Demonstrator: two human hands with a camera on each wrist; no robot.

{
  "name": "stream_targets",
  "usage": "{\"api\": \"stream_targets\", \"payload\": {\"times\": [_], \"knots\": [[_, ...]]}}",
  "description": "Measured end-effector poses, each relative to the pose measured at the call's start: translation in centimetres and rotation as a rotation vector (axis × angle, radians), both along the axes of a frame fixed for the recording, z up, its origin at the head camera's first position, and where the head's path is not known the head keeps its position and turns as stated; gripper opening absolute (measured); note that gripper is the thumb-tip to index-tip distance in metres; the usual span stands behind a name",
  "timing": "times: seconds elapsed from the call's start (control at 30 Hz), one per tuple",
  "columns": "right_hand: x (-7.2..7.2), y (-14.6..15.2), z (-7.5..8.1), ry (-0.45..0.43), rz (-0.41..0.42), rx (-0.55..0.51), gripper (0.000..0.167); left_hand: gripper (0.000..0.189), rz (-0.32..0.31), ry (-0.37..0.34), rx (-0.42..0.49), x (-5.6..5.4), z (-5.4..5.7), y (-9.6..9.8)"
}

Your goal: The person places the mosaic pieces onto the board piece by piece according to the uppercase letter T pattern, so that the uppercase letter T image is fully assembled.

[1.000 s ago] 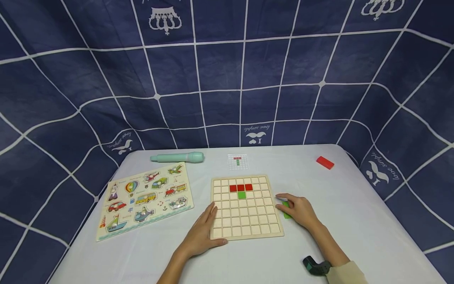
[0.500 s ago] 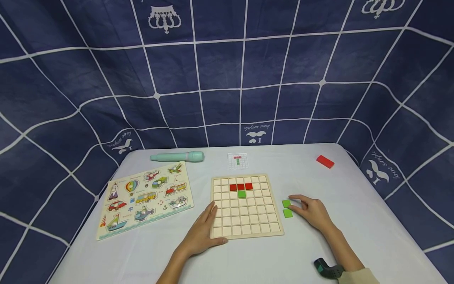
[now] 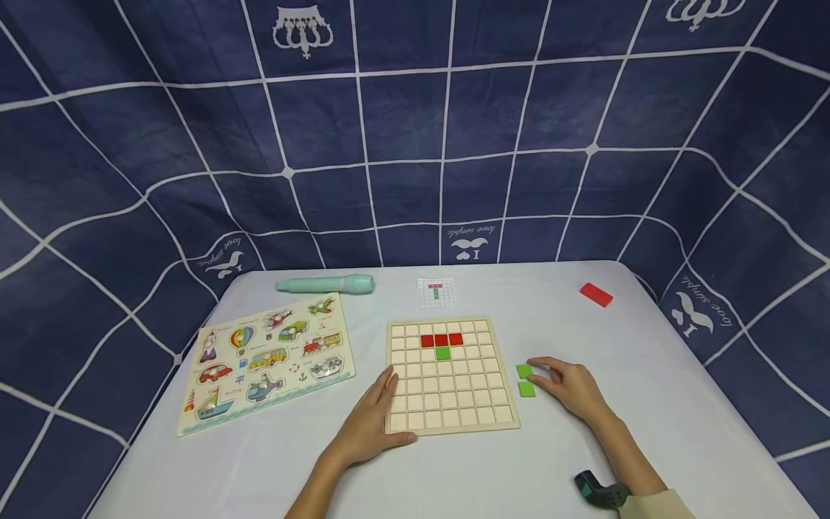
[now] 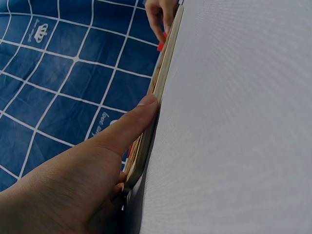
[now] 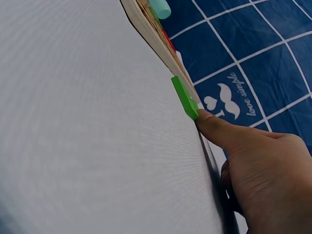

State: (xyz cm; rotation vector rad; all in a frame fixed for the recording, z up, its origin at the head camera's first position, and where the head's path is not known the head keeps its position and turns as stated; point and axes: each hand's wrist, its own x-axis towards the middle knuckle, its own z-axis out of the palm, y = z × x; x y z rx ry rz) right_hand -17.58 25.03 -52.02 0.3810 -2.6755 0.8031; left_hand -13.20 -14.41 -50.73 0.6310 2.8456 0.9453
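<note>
A square wooden grid board [image 3: 431, 404] lies in front of me, with a row of red tiles [image 3: 441, 340] and one green tile [image 3: 443, 353] below their middle. My left hand [image 3: 369, 422] rests at its near left corner, straight fingers along the left side and thumb on the front edge. Right of the board lie two loose green tiles, a farther one [image 3: 523, 370] and a nearer one [image 3: 527, 390]. Thumb and index finger of my right hand [image 3: 570, 389] pinch the farther tile at its right end. In the right wrist view, the thumb tip meets a green tile [image 5: 183, 96].
A small pattern card [image 3: 436, 294] showing a red and green T lies behind the board. A picture puzzle [image 3: 266, 364] lies at left, with a mint-green tube-shaped object [image 3: 326, 285] behind it. At the far right is a red block [image 3: 596, 294].
My right hand has drawn back to the right, and the two green tiles now show apart from each other. It has held still over the last half second. The left hand stays put.
</note>
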Motion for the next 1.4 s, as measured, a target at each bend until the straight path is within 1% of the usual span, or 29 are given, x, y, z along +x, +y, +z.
{"api": "stream_targets", "payload": {"times": [0.17,0.47,0.87,1.1,1.23,1.4], "knots": [[0.0,-0.1,0.1,-0.037,-0.010,0.014,0.030,0.110,0.000,0.004,0.000,0.0,0.0,0.0],[0.0,-0.2,0.1,-0.049,-0.016,0.013,0.030,0.110,-0.008,0.010,0.007,0.0,-0.1,0.0],[0.0,-0.3,0.1,0.016,-0.020,-0.004,0.030,0.111,-0.002,-0.008,0.003,0.0,0.0,0.0],[-0.2,-0.9,0.4,0.031,-0.021,-0.004,0.029,0.110,-0.008,0.007,0.004,-0.1,0.0,0.0],[-0.4,-2.1,0.4,0.032,0.004,0.000,0.030,0.110,-0.009,0.012,0.004,0.0,0.0,0.0],[-0.9,-4.5,0.5,0.044,0.075,-0.004,0.029,0.110,-0.009,0.019,0.012,0.1,0.0,0.0]]}}
